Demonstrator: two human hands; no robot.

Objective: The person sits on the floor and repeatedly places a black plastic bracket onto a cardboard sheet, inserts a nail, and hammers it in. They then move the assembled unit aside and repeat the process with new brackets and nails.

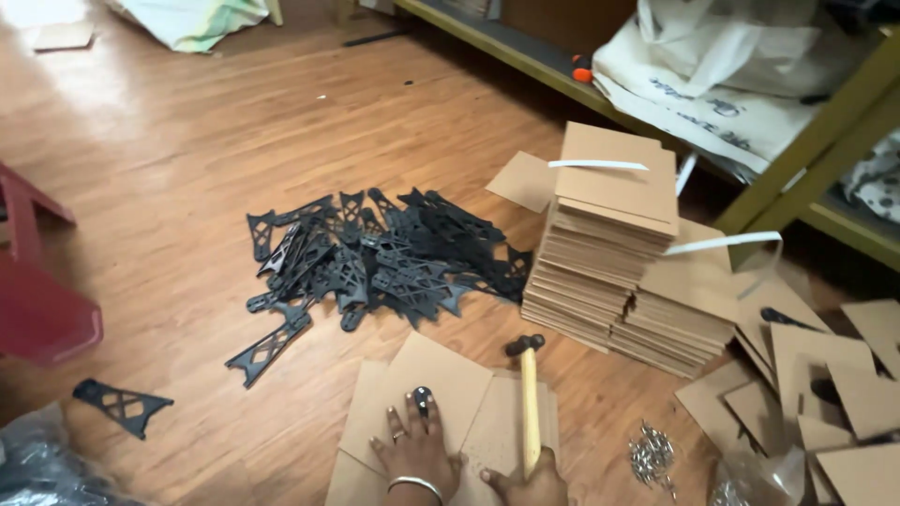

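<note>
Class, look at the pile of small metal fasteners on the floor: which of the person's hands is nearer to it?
Right. The right hand, gripping the hammer, sits just left of the metal fasteners; the left hand lies flat on cardboard, farther left.

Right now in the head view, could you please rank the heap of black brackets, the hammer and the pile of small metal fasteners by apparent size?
1. Heap of black brackets, clearly largest.
2. Hammer, held in the right hand.
3. Pile of small metal fasteners, smallest.
</note>
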